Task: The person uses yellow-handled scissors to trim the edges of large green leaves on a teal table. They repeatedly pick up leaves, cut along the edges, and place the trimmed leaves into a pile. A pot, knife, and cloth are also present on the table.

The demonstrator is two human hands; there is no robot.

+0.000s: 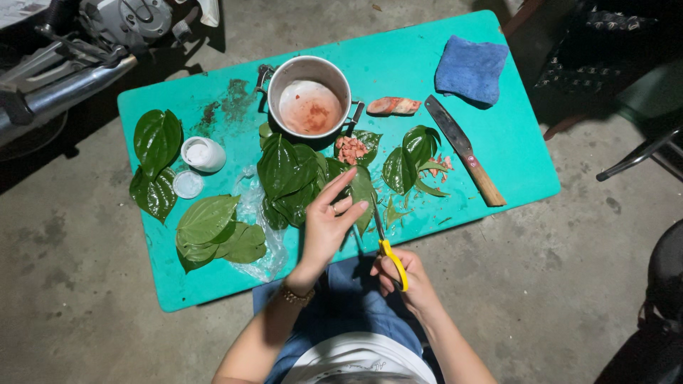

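Below the metal pot point(310, 96), left hand point(329, 224) pinches a green leaf point(361, 190). Right hand point(402, 279) grips yellow-handled scissors point(390, 254), blades at that leaf.

- The left hand point(329, 226) is raised over the lap, fingers spread and extended, thumb closed toward the fingertips.
- The right hand point(403, 277) is curled into a grip, wrist bent inward.

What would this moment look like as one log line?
left hand: holds green leaf | right hand: grips yellow-handled scissors, blades at leaf | turquoise table: metal pot, knife, blue cloth
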